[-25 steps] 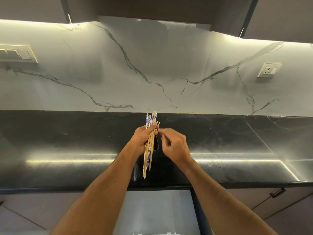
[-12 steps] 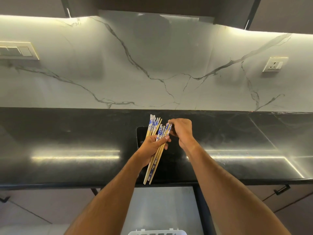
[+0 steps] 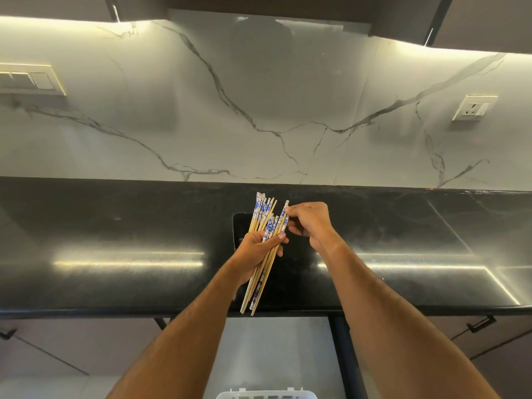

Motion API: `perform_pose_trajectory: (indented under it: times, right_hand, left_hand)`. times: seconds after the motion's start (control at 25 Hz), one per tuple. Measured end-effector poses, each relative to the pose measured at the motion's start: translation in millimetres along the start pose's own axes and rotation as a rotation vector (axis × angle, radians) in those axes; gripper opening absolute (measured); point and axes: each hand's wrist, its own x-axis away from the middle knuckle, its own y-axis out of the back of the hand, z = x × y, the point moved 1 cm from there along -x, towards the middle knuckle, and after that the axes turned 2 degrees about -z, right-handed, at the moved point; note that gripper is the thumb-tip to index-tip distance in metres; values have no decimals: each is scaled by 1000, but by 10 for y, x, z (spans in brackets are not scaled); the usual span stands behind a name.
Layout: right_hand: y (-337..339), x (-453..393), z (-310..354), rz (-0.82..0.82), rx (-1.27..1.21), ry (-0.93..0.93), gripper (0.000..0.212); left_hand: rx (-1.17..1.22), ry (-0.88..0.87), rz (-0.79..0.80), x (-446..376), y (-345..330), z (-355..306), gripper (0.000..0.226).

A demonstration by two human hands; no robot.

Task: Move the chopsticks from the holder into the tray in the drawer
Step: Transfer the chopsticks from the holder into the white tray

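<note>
My left hand (image 3: 254,250) grips a bundle of chopsticks (image 3: 263,254) above the worktop's (image 3: 115,226) front edge. My right hand (image 3: 311,226) pinches one stick's patterned top, over the dark holder (image 3: 239,228).

One view only, from a camera worn on the person's head; it looks forward and slightly down across a black counter (image 3: 115,226) toward the marble wall (image 3: 259,110); the wide lens bends the counter's edge and the wall's lit top; both forearms reach in from the bottom edge, near the lens; the wall stands farther off; a white tray (image 3: 266,394) just shows at the bottom edge.
</note>
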Motion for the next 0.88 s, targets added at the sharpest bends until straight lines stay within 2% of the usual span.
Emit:
perform_pose_trajectory:
  times: [0.12, 0.24, 0.4, 0.56, 0.64, 0.72, 0.88]
  right_hand:
    - [0, -43, 17, -38, -14, -15, 13]
    - [14, -97, 50, -163, -133, -17, 16]
    - [112, -220, 213, -345, -217, 111, 15]
    - [292, -255, 500, -561, -358, 269, 14]
    - [418, -256, 589, -647, -406, 361, 22]
    - [482, -246, 572, -631, -441, 399, 27]
    - [319, -76, 163, -399, -470, 321, 17]
  left_hand:
    - [-9, 28, 1, 1, -11, 20, 31]
    - [-56, 73, 13, 4, -29, 62, 32]
    - [-89, 88, 15, 4, -11, 81, 36]
    - [-44, 119, 5, 6, 64, 110, 31]
    - [-16, 136, -45, -4, 111, 161, 31]
    - [83, 143, -120, -43, 116, 189, 31]
    - [451, 124, -321, -231, 22, 78, 29]
